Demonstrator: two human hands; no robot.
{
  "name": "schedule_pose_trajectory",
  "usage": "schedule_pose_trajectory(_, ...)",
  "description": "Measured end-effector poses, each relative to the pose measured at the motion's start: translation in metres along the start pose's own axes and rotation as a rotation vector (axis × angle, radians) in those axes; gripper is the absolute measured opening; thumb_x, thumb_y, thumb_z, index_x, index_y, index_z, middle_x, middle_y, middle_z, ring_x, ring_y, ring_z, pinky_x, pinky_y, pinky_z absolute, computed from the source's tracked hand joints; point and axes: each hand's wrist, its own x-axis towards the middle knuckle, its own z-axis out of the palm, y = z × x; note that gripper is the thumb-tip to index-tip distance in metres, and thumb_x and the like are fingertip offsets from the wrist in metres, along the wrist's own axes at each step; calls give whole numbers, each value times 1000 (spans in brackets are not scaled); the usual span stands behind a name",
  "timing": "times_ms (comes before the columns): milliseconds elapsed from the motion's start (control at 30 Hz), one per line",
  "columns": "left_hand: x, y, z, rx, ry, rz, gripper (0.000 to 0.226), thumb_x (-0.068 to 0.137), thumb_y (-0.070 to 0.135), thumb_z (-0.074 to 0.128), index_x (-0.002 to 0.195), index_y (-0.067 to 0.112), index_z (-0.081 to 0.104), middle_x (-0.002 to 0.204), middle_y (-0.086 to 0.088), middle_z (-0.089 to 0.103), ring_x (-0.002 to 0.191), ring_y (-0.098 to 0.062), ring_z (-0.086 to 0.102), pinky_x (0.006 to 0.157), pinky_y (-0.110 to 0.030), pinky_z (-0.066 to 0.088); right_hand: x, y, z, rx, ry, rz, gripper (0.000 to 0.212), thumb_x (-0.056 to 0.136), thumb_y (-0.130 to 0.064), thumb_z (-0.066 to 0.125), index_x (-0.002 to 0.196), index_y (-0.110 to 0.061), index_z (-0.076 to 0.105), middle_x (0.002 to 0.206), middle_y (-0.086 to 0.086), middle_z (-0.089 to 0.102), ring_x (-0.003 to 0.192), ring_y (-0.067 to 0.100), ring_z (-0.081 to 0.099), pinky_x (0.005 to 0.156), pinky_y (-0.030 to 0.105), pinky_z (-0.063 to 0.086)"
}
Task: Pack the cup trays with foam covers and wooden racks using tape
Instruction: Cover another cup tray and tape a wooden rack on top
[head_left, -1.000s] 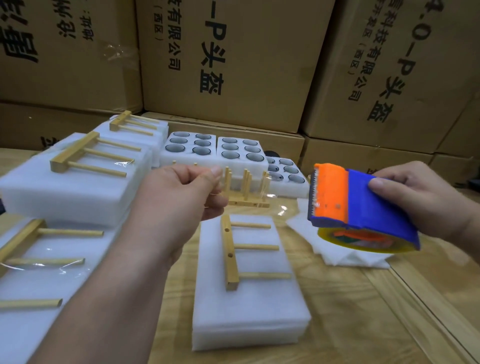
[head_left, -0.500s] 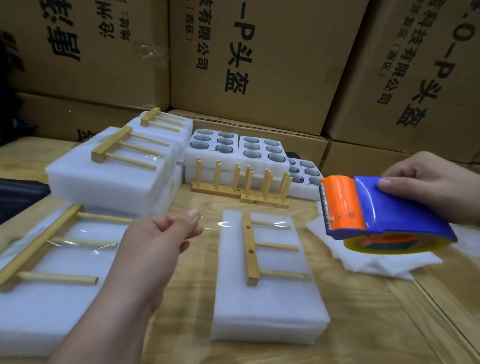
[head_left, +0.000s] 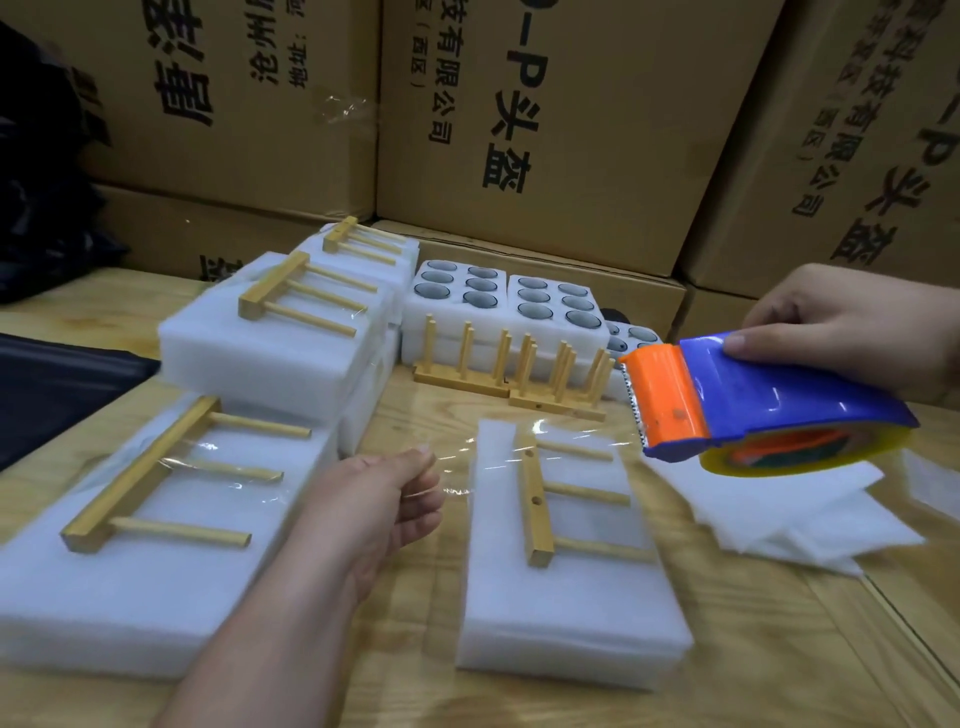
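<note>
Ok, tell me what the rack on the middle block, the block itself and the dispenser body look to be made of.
Wooden rack: pale unfinished wood, faint grain, drilled holes.
Foam block: white matte foam, soft translucent edges, probably polyethylene.
Tape dispenser: glossy moulded plastic, blue with an orange front.

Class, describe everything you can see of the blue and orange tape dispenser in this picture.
The blue and orange tape dispenser looks like glossy plastic: a curved blue body with an orange front plate and a toothed metal edge. A roll of clear tape sits beneath it. The right hand grips its top and holds it above the wooden table. A stretch of tape runs from it to the left hand, which pinches the end.
</note>
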Motion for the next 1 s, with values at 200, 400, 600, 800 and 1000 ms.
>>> schedule_pose_trajectory(200, 5, -10, 0, 86, 18, -38, 20, 95, 16, 68, 78, 6, 63, 55, -1, 62, 43, -12, 59, 45, -24, 55, 9, -7, 3, -66, -65, 24, 66, 66, -76, 51, 80, -17, 77, 71, 2, 76, 62, 18, 72, 61, 37, 54)
schedule_pose_trajectory(400, 9, -15, 0, 112, 38, -48, 20, 95, 16, 68, 79, 6, 63, 54, 0, 63, 43, -13, 60, 42, -25, 53, 13, -7, 5, -116, -80, 21, 71, 64, -79, 49, 79, -16, 77, 71, 3, 75, 62, 20, 72, 60, 37, 53)
schedule_pose_trajectory(600, 10, -18, 1, 130, 51, -86, 18, 95, 16, 69, 83, 4, 64, 55, -1, 64, 43, -12, 62, 42, -25, 53, 17, -9, 7, -132, -93, 27, 70, 63, -79, 48, 82, -17, 77, 73, 0, 76, 64, 17, 72, 59, 33, 54)
schedule_pose_trajectory(800, 13, -16, -3, 114, 51, -129, 14, 94, 15, 70, 89, 3, 65, 55, -1, 64, 43, -14, 62, 44, -26, 55, 22, -8, 11, -174, -69, 19, 73, 63, -80, 47, 82, -15, 76, 72, 0, 75, 64, 17, 71, 63, 39, 57)
schedule_pose_trajectory(1000, 14, -23, -1, 218, 51, -97, 20, 95, 15, 69, 82, 0, 65, 58, -6, 64, 45, -13, 63, 45, -27, 55, 24, -3, 14, -153, -105, 56, 69, 65, -79, 47, 87, -20, 76, 75, -5, 77, 67, 12, 73, 57, 25, 53)
